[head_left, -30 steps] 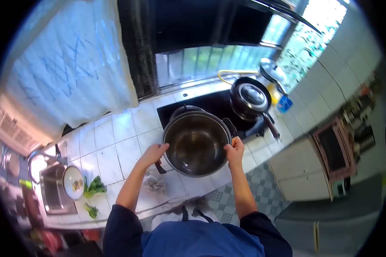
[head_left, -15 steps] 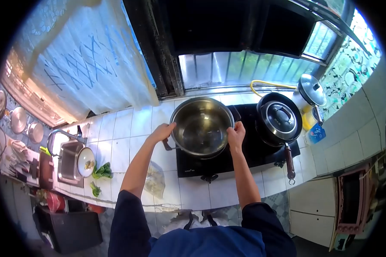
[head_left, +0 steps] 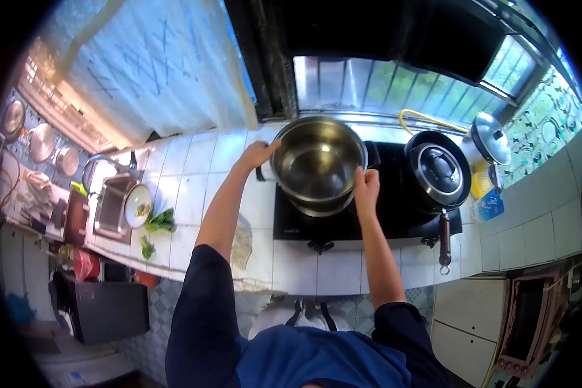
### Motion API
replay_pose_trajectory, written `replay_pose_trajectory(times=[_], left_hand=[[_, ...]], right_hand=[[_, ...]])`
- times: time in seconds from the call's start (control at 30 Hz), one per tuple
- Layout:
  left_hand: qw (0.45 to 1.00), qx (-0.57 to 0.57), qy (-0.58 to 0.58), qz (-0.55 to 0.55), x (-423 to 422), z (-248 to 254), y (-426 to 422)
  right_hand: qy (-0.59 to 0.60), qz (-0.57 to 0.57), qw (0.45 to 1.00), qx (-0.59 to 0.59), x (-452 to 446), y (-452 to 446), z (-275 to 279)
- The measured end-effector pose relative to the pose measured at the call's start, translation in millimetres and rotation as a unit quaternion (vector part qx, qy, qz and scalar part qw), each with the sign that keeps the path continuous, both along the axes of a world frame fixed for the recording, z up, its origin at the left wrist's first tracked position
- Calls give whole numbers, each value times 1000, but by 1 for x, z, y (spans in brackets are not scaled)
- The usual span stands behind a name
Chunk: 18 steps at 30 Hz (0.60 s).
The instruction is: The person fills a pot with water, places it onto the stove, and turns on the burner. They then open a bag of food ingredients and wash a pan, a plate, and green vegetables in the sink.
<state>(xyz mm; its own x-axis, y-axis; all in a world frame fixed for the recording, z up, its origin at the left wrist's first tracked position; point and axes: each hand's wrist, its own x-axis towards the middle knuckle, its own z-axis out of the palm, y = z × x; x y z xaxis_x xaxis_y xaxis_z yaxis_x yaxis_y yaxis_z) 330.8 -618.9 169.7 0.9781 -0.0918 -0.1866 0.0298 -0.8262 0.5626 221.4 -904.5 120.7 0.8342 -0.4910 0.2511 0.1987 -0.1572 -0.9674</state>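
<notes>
A wide, deep steel pot is between my two hands over the left part of the black gas stove. My left hand is closed on the pot's left rim, near a dark side handle. On the opposite side, my right hand grips the front right rim, below the other dark handle. The inside of the pot looks shiny, with no food visible. A band of steel shows beneath its front edge, and the burner under it is hidden. A black frying pan with a glass-and-steel lid sits on the right burner.
Left of the stove lie a clear plastic bag and green leafy vegetables on white tiles. A plate rests by the sink. A lidded steel pot and a blue packet stand at the right.
The pot has shifted toward the back of the stove with both hands on its rim, and more of its lower front side shows. My head view has also shifted.
</notes>
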Motion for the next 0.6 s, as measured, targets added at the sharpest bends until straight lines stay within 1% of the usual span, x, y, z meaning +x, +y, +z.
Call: replay_pose_trajectory(times=[0.03, 0.07, 0.1, 0.13, 0.17, 0.2, 0.23, 0.27, 0.3, 0.33, 0.4, 0.43, 0.5, 0.53, 0.57, 0.6], left_hand=[[997, -4, -74, 11, -5, -3, 3], [995, -43, -83, 22, -12, -4, 10], [991, -82, -95, 34, -22, 7, 15], [982, -119, -139, 51, -35, 7, 23], [968, -155, -184, 68, -50, 5, 32], [952, -173, -243, 64, -64, -6, 45], [942, -182, -262, 100, -84, -12, 56], [930, -191, -282, 137, -108, -19, 67], [924, -211, -266, 175, -133, -35, 81], [915, -233, -250, 213, -159, -54, 94], [906, -240, -232, 260, -220, -87, 119], [886, -275, -228, 295, -253, -101, 129], [836, -336, -210, 380, -321, -134, 152], [807, -354, -204, 425, -357, -155, 165], [789, -355, -160, 475, -395, -171, 178], [776, -368, -145, 491, -434, -191, 193]], right_hand=[[-12, -8, 1000, -23, -13, 2, 1], [47, 10, 999, 11, -32, 3, -2], [103, 28, 993, 44, -53, 3, -8], [155, 57, 985, -48, -72, 6, -27], [202, 86, 966, -140, -92, 10, -45], [242, 132, 935, -221, -115, 18, -49], [280, 177, 894, -301, -137, 29, -50], [293, 207, 880, -311, -152, 36, -61], [305, 236, 865, -322, -162, 43, -73], [302, 241, 863, -326, -168, 52, -82], [305, 187, 838, -412, -177, 67, -95], [303, 190, 836, -415, -179, 72, -97], [335, 148, 813, -452, -176, 77, -97], [346, 139, 809, -455, -175, 82, -85], [344, 139, 807, -459, -173, 83, -86], [337, 133, 799, -480, -170, 82, -88]])
